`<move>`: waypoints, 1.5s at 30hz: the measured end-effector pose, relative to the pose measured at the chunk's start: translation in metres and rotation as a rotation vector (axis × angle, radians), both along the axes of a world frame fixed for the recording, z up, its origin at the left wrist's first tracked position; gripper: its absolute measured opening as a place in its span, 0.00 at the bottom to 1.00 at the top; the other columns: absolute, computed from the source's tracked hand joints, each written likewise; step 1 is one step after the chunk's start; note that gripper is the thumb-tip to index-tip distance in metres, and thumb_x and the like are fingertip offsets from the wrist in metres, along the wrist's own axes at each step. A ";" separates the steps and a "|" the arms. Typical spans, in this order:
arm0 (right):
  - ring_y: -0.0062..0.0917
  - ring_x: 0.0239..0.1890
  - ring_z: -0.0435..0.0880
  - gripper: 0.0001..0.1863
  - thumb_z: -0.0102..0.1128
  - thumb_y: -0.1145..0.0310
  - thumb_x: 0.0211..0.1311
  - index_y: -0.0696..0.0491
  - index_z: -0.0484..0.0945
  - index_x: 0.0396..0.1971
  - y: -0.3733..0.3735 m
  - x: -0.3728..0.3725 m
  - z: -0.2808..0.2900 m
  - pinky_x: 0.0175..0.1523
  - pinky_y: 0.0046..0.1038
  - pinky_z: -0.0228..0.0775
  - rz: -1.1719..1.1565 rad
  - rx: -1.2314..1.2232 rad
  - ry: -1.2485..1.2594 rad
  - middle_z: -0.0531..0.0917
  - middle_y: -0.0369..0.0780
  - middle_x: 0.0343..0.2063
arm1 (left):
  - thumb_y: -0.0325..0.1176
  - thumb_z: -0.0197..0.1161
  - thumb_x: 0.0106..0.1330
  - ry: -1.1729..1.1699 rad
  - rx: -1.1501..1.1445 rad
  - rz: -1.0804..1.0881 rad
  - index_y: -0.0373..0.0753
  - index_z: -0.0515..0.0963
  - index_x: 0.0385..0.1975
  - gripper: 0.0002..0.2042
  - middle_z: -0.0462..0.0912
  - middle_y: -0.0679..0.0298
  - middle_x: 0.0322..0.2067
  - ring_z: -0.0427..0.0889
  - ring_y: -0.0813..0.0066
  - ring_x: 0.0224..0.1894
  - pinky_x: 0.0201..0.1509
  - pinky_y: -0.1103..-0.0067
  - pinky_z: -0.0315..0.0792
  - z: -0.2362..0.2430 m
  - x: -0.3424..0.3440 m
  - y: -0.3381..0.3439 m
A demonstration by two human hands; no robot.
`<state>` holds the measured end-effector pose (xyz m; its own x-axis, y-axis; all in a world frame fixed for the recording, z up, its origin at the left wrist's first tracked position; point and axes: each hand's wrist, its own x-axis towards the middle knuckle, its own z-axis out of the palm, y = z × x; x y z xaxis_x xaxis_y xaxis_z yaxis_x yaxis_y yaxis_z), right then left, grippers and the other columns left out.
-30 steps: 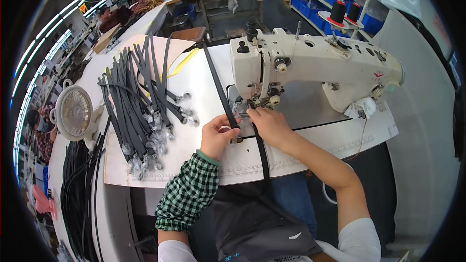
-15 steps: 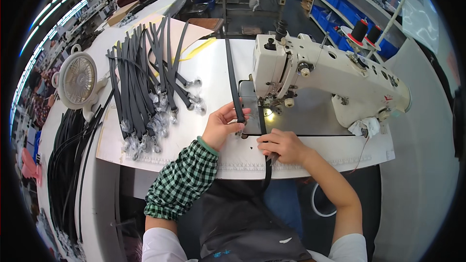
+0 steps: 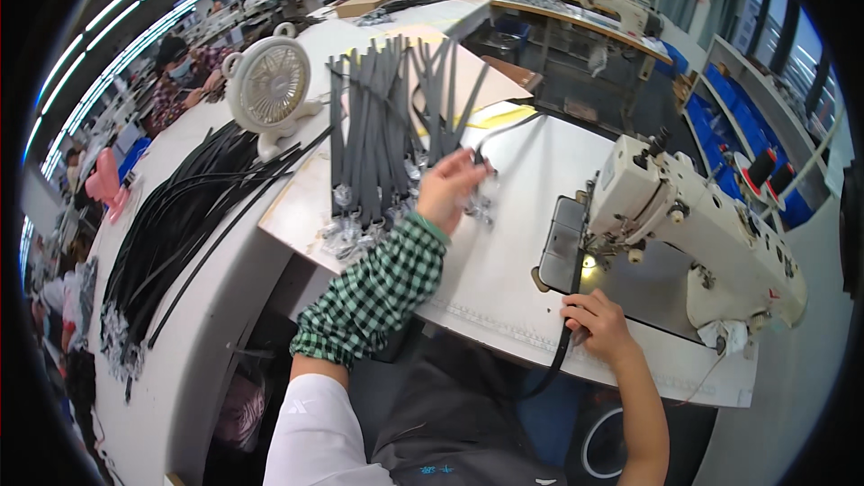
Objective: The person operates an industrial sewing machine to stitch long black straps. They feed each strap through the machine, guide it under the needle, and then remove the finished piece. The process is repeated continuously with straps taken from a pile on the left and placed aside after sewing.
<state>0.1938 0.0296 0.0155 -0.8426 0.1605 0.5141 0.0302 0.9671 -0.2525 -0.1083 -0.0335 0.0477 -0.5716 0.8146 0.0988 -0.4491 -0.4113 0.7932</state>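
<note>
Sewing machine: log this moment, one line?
Left hand: holds dark strap beside strap pile; right hand: at black strap; sewing machine: lamp lit

bright overhead tube lights (image 3: pixel 121 3), glowing machine lamp (image 3: pixel 589 262); fisheye-bent edges, black rim, left fingers (image 3: pixel 456 163) slightly blurred

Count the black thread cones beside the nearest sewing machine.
2: the left cone and the right cone, side by side beyond the sewing machine. Others could be hidden behind it.

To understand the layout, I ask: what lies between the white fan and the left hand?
In the head view, a pile of grey straps lies between the white fan and left hand.
</note>
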 end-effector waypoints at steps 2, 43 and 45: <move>0.25 0.25 0.73 0.09 0.63 0.73 0.38 0.52 0.77 0.25 0.000 -0.001 0.000 0.27 0.25 0.68 0.004 -0.003 0.010 0.78 0.32 0.32 | 0.16 0.54 0.53 -0.006 0.140 0.197 0.26 0.61 0.48 0.21 0.73 0.52 0.40 0.75 0.65 0.42 0.48 0.79 0.69 0.031 -0.051 -0.018; 0.21 0.28 0.72 0.06 0.60 0.70 0.41 0.49 0.74 0.22 0.006 0.010 -0.014 0.28 0.23 0.68 0.055 0.034 0.075 0.76 0.29 0.30 | 0.26 0.58 0.50 1.832 0.077 -0.202 0.35 0.76 0.33 0.09 0.77 0.59 0.35 0.74 0.64 0.39 0.42 0.74 0.70 -0.036 0.116 0.024; 0.21 0.28 0.72 0.06 0.60 0.70 0.40 0.48 0.74 0.22 0.006 0.009 -0.014 0.27 0.23 0.68 0.060 0.031 0.083 0.76 0.29 0.30 | 0.25 0.58 0.50 1.792 0.076 -0.204 0.35 0.77 0.30 0.07 0.77 0.60 0.33 0.75 0.65 0.37 0.40 0.75 0.71 -0.038 0.115 0.030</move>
